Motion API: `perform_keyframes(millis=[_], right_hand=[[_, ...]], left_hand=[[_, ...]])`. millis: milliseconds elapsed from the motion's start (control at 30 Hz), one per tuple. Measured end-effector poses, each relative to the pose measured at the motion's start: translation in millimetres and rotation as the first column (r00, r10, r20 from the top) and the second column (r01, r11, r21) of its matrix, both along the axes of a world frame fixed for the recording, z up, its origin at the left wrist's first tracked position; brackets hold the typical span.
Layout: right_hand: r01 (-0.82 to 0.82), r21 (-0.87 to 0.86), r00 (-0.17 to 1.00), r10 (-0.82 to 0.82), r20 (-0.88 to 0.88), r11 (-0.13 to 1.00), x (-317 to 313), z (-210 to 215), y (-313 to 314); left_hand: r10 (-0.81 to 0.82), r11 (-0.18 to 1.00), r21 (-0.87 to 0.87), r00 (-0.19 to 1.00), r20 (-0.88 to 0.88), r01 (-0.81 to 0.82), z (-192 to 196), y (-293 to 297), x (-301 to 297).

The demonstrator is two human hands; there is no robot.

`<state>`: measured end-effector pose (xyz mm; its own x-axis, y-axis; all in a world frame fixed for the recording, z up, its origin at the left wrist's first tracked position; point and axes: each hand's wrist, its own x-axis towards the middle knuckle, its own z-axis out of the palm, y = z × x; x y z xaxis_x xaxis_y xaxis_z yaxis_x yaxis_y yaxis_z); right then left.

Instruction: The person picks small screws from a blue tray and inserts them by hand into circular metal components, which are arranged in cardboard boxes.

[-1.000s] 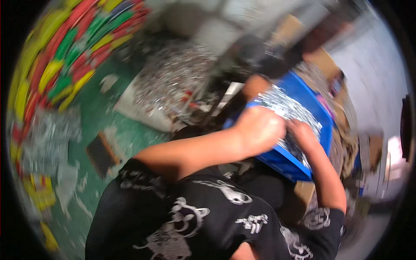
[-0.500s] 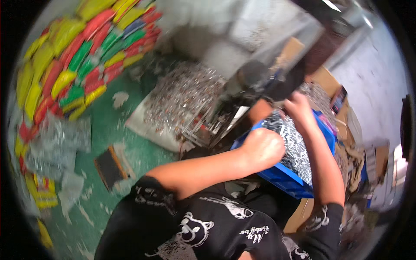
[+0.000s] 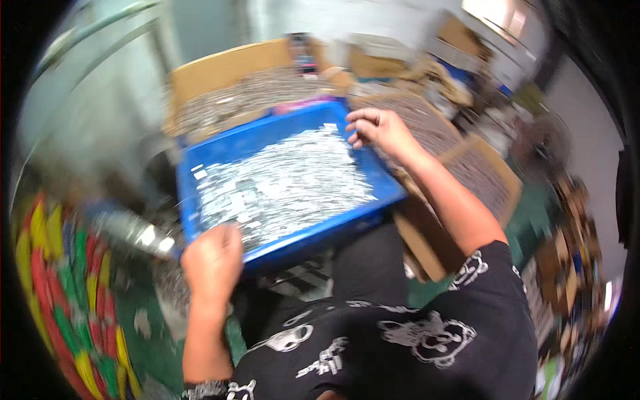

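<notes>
In front of me a blue plastic bin (image 3: 313,240) is filled with a heap of small, shiny silver metal pieces (image 3: 287,183), blurred by motion. My left hand (image 3: 212,261) is at its near left corner, fingers curled in; whatever lies within them is hidden. Over the far right side of the bin my right hand (image 3: 381,133) hovers with loosely bent fingers spread apart and nothing visible between them.
Behind the bin stands a cardboard box (image 3: 220,70) of small parts. More open boxes (image 3: 483,177) of parts stand to the right, with a round fan (image 3: 541,143) beyond. Yellow, red and green bundles (image 3: 67,287) lie at the lower left.
The view has swung right, bringing the bin to the middle. My hands, formerly close together at the bin, are now apart at its opposite sides.
</notes>
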<state>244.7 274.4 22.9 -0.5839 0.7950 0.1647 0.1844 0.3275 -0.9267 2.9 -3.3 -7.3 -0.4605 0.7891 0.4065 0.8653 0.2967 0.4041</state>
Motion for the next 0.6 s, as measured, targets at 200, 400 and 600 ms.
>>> perform_keyframes(millis=[200,400,600], right_hand=[[0.531,0.381,0.59,-0.653,0.475,0.757,263.9,-38.2,47.9],[0.403,0.573,0.406,-0.701,0.587,0.713,268.0,-117.7,50.2],[0.417,0.709,0.184,-0.817,0.546,0.568,262.2,-177.6,86.3]], left_hand=[[-0.067,0.998,0.008,0.997,0.031,0.067,7.9,8.9,8.0],[-0.038,0.999,-0.025,0.999,0.026,0.038,5.5,5.8,6.4],[-0.049,0.997,-0.052,0.999,0.015,0.05,8.1,8.5,10.5]])
